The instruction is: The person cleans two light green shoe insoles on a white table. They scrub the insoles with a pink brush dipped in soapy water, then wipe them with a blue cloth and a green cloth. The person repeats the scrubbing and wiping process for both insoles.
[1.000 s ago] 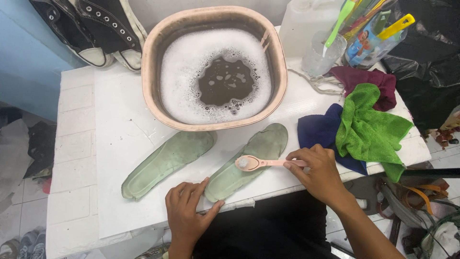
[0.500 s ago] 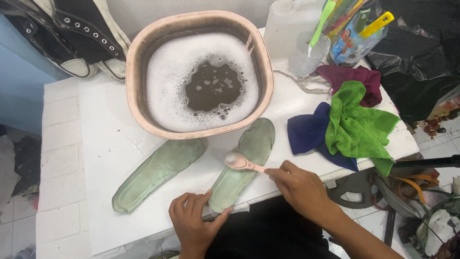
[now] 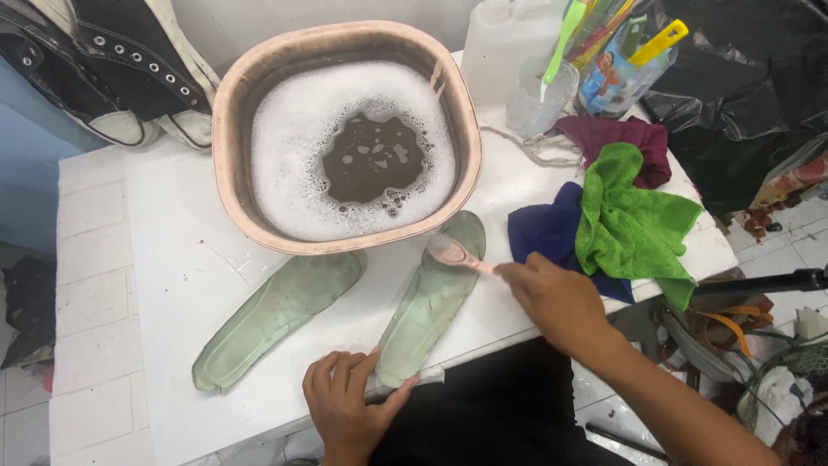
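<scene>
Two pale green shoe insoles lie on the white table: the left insole (image 3: 276, 318) and the right insole (image 3: 431, 302). My left hand (image 3: 349, 401) presses the near end of the right insole, fingers spread. A small pink brush (image 3: 457, 255) rests its head on the far part of that insole, with my right hand (image 3: 556, 298) gripping its handle. A pink basin (image 3: 233, 181) full of foamy, dirty water stands just behind the insoles.
Black and white sneakers (image 3: 112, 69) sit at the back left. A green cloth (image 3: 630, 224), a blue cloth (image 3: 543, 229) and a maroon cloth (image 3: 625, 142) lie at the right. A clear cup (image 3: 539, 99) with brushes and a white bottle (image 3: 500, 43) stand behind them.
The brush head has moved up along the right insole toward the basin. My left hand stays on the insole's near end.
</scene>
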